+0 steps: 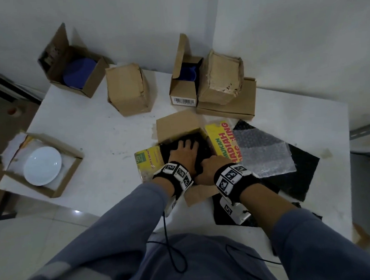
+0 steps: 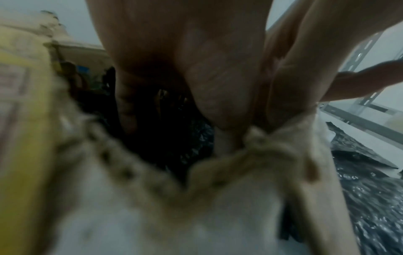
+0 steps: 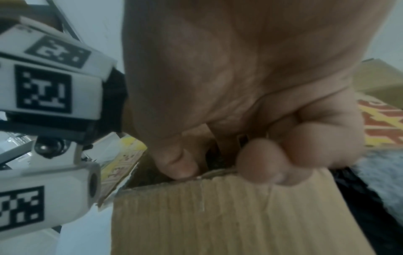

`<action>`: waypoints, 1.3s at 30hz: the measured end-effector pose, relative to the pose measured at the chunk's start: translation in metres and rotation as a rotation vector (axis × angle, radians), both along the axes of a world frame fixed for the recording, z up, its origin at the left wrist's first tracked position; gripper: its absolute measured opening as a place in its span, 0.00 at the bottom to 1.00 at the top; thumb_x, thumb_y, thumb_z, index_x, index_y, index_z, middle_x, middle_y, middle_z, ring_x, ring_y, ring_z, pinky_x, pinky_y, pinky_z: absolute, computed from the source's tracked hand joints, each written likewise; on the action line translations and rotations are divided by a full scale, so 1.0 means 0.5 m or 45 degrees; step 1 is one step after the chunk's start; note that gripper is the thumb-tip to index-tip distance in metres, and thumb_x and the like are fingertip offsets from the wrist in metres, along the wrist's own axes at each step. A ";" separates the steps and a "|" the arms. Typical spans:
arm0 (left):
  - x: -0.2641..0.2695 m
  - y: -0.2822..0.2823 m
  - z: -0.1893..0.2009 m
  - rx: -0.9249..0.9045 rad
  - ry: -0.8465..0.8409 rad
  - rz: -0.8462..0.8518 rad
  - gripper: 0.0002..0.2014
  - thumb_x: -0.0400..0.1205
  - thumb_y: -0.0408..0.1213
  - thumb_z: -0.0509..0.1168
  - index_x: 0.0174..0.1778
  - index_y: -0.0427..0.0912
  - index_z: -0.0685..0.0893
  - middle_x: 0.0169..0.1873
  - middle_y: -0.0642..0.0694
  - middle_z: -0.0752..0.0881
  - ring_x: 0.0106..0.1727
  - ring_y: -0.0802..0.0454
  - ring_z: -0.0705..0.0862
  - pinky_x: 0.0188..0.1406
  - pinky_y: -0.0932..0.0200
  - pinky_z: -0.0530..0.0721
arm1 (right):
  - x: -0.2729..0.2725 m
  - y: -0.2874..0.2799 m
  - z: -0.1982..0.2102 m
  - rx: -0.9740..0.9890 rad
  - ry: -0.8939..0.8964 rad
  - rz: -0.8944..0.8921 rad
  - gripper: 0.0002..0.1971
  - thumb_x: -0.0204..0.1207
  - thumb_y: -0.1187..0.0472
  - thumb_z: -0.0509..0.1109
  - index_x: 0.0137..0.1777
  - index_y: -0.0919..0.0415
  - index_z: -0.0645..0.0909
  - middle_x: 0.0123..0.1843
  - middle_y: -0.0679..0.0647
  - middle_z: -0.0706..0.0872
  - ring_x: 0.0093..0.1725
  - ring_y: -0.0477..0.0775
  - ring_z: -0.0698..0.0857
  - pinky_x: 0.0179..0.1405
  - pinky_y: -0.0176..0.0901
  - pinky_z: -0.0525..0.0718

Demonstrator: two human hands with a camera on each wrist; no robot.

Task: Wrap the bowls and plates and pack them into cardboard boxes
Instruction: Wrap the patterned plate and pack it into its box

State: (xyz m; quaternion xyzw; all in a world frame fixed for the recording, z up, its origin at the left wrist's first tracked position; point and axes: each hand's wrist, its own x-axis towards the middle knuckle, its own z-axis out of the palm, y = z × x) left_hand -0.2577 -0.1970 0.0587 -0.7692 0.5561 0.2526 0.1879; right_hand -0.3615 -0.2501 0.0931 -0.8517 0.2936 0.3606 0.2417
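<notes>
Down in the open box (image 1: 176, 127): a black-wrapped bundle (image 1: 201, 142) under both hands.

The box sits at the table's near middle, its yellow printed flaps spread left and right and a plain flap standing at the far side. The left hand (image 1: 184, 154) lies flat on the bundle, fingers spread and straight, pressing it. The right hand (image 1: 209, 165) has its fingers curled at the box's near edge; in the right wrist view the thumb (image 3: 179, 163) and fingertips (image 3: 261, 165) pinch the near cardboard wall. Just right of the box lie a clear bubble wrap sheet (image 1: 262, 150) and black wrap sheets (image 1: 303, 171). A white bowl (image 1: 42, 165) rests in a box at the table's (image 1: 106, 140) left edge. Further boxes stand along the far side, two showing blue items (image 1: 78, 72) inside.
</notes>
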 end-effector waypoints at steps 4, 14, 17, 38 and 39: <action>-0.011 -0.021 -0.011 0.044 -0.053 -0.001 0.46 0.82 0.49 0.68 0.87 0.42 0.46 0.84 0.36 0.47 0.80 0.32 0.61 0.62 0.44 0.82 | -0.007 0.001 -0.003 -0.012 -0.033 0.008 0.25 0.78 0.34 0.63 0.50 0.59 0.80 0.39 0.55 0.77 0.39 0.57 0.79 0.43 0.50 0.80; -0.002 -0.011 0.026 -0.013 0.014 -0.033 0.39 0.79 0.46 0.70 0.83 0.42 0.60 0.79 0.39 0.62 0.74 0.37 0.70 0.54 0.43 0.83 | -0.008 -0.011 -0.016 0.042 -0.095 -0.005 0.22 0.74 0.36 0.67 0.37 0.57 0.79 0.36 0.55 0.82 0.35 0.56 0.82 0.39 0.49 0.85; -0.010 0.008 0.071 -0.214 -0.054 -0.097 0.24 0.82 0.39 0.66 0.75 0.43 0.73 0.74 0.42 0.68 0.71 0.41 0.72 0.48 0.47 0.83 | -0.012 -0.014 -0.013 0.060 -0.155 -0.022 0.20 0.75 0.40 0.68 0.42 0.58 0.83 0.34 0.53 0.81 0.32 0.53 0.80 0.35 0.45 0.79; -0.021 -0.075 -0.009 0.176 0.144 0.454 0.37 0.85 0.44 0.63 0.87 0.50 0.51 0.83 0.36 0.50 0.77 0.23 0.61 0.71 0.30 0.73 | -0.066 -0.008 -0.024 0.050 -0.181 0.105 0.23 0.84 0.44 0.56 0.53 0.60 0.87 0.49 0.58 0.89 0.47 0.61 0.86 0.42 0.46 0.78; -0.020 -0.076 -0.006 0.187 0.134 0.416 0.36 0.86 0.43 0.62 0.87 0.50 0.50 0.82 0.33 0.56 0.74 0.24 0.67 0.67 0.31 0.77 | -0.069 -0.008 -0.027 0.060 -0.189 0.104 0.23 0.84 0.44 0.56 0.54 0.60 0.87 0.50 0.59 0.89 0.49 0.62 0.87 0.43 0.46 0.79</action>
